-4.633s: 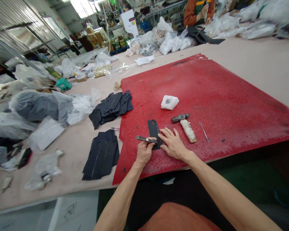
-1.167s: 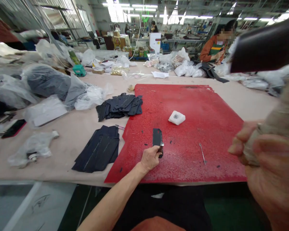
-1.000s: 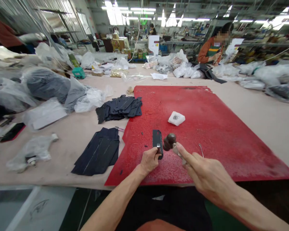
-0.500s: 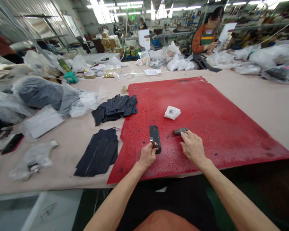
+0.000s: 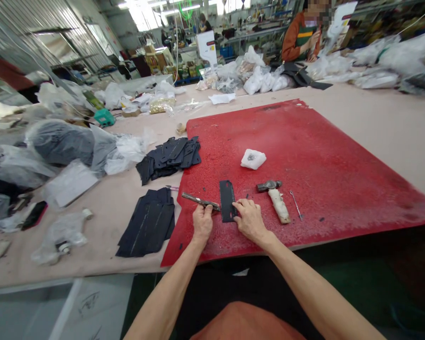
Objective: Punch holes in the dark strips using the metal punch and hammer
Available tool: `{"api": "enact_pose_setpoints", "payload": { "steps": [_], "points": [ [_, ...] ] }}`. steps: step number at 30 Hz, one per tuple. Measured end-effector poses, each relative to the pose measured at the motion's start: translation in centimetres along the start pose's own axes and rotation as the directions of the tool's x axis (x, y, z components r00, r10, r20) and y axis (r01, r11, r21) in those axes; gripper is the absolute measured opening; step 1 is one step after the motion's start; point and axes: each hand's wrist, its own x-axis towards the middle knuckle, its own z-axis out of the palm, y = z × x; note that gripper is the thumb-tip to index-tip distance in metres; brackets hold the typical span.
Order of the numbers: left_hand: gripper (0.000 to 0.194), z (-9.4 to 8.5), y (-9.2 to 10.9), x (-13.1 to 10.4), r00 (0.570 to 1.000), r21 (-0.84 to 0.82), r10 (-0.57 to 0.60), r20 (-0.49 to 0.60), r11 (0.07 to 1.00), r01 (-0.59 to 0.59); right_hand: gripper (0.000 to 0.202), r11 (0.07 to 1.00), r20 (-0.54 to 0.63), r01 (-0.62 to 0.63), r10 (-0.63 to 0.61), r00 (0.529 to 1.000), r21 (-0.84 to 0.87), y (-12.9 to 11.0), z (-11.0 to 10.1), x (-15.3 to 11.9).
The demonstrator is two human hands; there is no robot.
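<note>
My left hand (image 5: 202,222) is closed on a metal punch (image 5: 194,199), which lies tilted sideways over the red mat (image 5: 326,160). Right of it, a small dark rectangular piece (image 5: 227,200) rests flat on the mat. The fingers of my right hand (image 5: 250,218) touch that piece's right edge; they are bent, and the thumb is near its lower corner. A hammer (image 5: 279,206) with a wrapped pale handle lies to the right, with a thin metal tool (image 5: 296,206) beside it. Beyond them is a white block (image 5: 253,159).
A loose pile of dark pieces (image 5: 170,156) and a neater dark stack (image 5: 147,224) lie left of the mat. Plastic bags (image 5: 62,144) crowd the far left. Across the table, a person (image 5: 301,35) handles something near more bags.
My right hand has let go of the hammer and moved left to the dark piece. The punch in my left hand has swung from upright over the piece to lying sideways, left of it.
</note>
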Motion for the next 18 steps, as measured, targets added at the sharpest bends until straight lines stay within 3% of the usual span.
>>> {"api": "enact_pose_setpoints", "payload": {
  "steps": [7,11,14,18],
  "points": [
    [0.019,-2.0,1.3,-2.0,0.998,0.160,0.062,0.027,0.985,-0.065,0.059,0.974,-0.085,-0.205,0.197,0.977,-0.096,-3.4,0.5,1.2],
    [0.019,-3.4,1.0,-2.9,0.993,0.184,0.116,-0.006,0.976,-0.113,0.049,0.967,-0.004,-0.235,0.236,0.972,-0.100,-4.8,1.8,2.3],
    [0.019,-4.5,0.0,-3.1,0.988,0.160,0.156,-0.016,0.975,-0.151,0.049,0.963,0.074,-0.267,0.269,0.960,-0.039,-4.3,2.6,3.3],
    [0.018,-5.5,-0.5,-3.8,0.995,0.012,0.095,-0.025,0.995,-0.095,0.048,0.960,-0.001,-0.245,0.247,0.969,-0.134,-4.0,1.7,3.4]
  ]
}}
